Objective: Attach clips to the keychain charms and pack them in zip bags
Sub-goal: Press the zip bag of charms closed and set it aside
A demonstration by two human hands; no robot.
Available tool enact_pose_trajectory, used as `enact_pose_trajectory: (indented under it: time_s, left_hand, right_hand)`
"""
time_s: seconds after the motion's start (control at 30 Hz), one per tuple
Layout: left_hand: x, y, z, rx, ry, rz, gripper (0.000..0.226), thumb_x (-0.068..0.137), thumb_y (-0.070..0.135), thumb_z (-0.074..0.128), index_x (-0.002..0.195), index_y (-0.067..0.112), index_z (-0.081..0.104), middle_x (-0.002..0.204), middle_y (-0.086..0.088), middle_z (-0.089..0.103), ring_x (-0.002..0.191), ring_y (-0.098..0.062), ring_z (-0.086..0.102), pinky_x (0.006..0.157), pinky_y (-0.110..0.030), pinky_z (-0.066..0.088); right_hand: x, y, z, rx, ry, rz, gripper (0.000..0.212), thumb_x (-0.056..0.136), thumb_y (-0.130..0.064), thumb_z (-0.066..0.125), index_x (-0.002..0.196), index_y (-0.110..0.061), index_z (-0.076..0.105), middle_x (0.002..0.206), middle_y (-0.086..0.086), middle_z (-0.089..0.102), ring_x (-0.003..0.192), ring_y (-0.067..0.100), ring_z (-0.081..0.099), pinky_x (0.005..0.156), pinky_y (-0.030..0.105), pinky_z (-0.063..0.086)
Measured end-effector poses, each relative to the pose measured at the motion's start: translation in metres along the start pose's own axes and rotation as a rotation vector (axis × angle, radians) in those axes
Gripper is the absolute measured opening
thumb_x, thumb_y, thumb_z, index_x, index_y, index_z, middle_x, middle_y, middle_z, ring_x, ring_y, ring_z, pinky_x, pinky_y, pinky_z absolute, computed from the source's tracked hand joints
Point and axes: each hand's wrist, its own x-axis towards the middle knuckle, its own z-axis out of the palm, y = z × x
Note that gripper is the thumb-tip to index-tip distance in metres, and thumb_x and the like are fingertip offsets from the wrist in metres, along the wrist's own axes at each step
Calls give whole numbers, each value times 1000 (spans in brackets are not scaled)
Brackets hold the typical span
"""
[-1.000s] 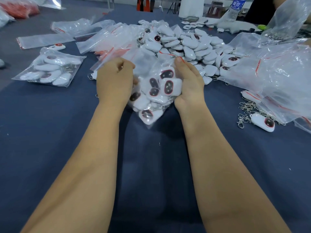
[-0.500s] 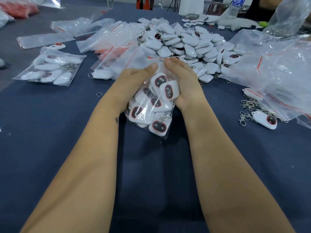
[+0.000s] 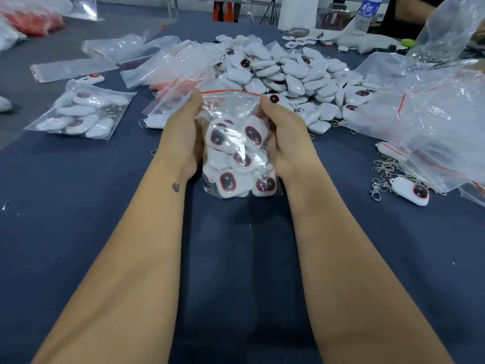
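Note:
A clear zip bag [image 3: 237, 153] with a red seal strip stands upright at the centre of the dark blue table, filled with several white keychain charms with dark red-rimmed faces. My left hand [image 3: 181, 132] grips its left side, thumb at the top corner of the seal. My right hand [image 3: 286, 135] grips its right side, fingers pinched on the other top corner. A big pile of loose white charms [image 3: 283, 72] lies just behind the bag. One loose charm [image 3: 410, 191] with metal clips [image 3: 380, 177] beside it lies at the right.
A packed bag of charms [image 3: 81, 111] lies at the left, empty zip bags [image 3: 168, 64] behind it. Large crumpled plastic bags [image 3: 430, 114] fill the right side. A water bottle [image 3: 366, 14] stands at the far edge. The blue table [image 3: 236, 271] stretches toward me.
Both hands have pulled the filled bag closer and stood it upright. The fingers have spread from the middle of the seal out to its two top corners.

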Motion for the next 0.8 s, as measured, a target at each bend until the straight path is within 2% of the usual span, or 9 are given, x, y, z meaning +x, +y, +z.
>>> enact_pose_trajectory:
  time_s: [0.1, 0.17, 0.27, 0.33, 0.43, 0.5, 0.57, 0.67, 0.8]
  left_hand:
    - [-1, -1, 1, -37, 36, -2, 41, 102, 41, 46, 97, 12, 75, 96, -12, 76, 88, -27, 74, 73, -36, 59]
    - [0, -3, 2, -49, 49, 14, 46, 103, 37, 45, 79, 13, 78, 85, -8, 77, 78, -23, 74, 66, -32, 58]
    - [3, -4, 4, -58, 120, 78, 30, 101, 23, 54, 79, 10, 70, 71, -4, 73, 65, -17, 70, 64, -29, 57]
    - [5, -6, 2, -66, 173, 102, 18, 94, 15, 65, 77, 8, 67, 65, -3, 70, 57, -15, 67, 60, -27, 55]
    - [8, -9, 0, -79, 196, 113, 18, 91, 12, 67, 74, 9, 67, 64, -3, 70, 58, -16, 66, 64, -29, 57]
    - [9, -9, -1, -97, 195, 118, 18, 91, 12, 67, 73, 10, 68, 69, -4, 70, 64, -18, 66, 75, -35, 58]
    - [8, -9, -1, -99, 194, 111, 21, 90, 13, 68, 70, 13, 71, 71, -5, 71, 66, -19, 65, 78, -36, 57]
    - [8, -10, -2, -92, 189, 113, 30, 90, 13, 69, 60, 17, 73, 69, -3, 70, 63, -17, 64, 72, -33, 56]
    - [5, -8, 1, -95, 201, 111, 32, 91, 12, 67, 59, 17, 70, 65, 0, 69, 56, -13, 62, 61, -24, 54]
  right_hand:
    - [-1, 0, 4, 55, -4, 52, 31, 83, -17, 66, 53, -16, 68, 65, 2, 63, 60, 17, 57, 74, 34, 45]
    - [-1, 1, 3, 97, 12, 49, 28, 83, -14, 66, 54, -16, 68, 63, 0, 62, 56, 15, 57, 68, 29, 46]
    - [-1, 1, 1, 82, 39, -25, 25, 90, -8, 65, 65, -13, 64, 62, -1, 64, 55, 13, 60, 59, 26, 51]
    - [-1, 1, 1, 62, 64, -55, 22, 91, -9, 66, 69, -11, 63, 63, 2, 64, 58, 15, 59, 64, 29, 52]
    - [-2, 0, 2, 55, 98, -70, 17, 91, -8, 67, 74, -8, 64, 65, 3, 65, 60, 17, 59, 71, 32, 52]
    - [-3, 0, 3, 55, 115, -80, 19, 91, -6, 66, 72, -8, 63, 63, 2, 64, 61, 17, 58, 69, 31, 53]
    - [-4, -1, 3, 63, 135, -94, 18, 90, -3, 65, 72, -8, 63, 62, 2, 63, 62, 17, 58, 65, 28, 54]
    - [-5, -2, 2, 70, 152, -117, 19, 90, 0, 64, 72, -8, 62, 61, 2, 61, 59, 12, 58, 57, 23, 53]
    - [-6, -2, 3, 66, 150, -133, 21, 89, 0, 64, 70, -8, 63, 60, 1, 61, 55, 9, 57, 57, 22, 53]
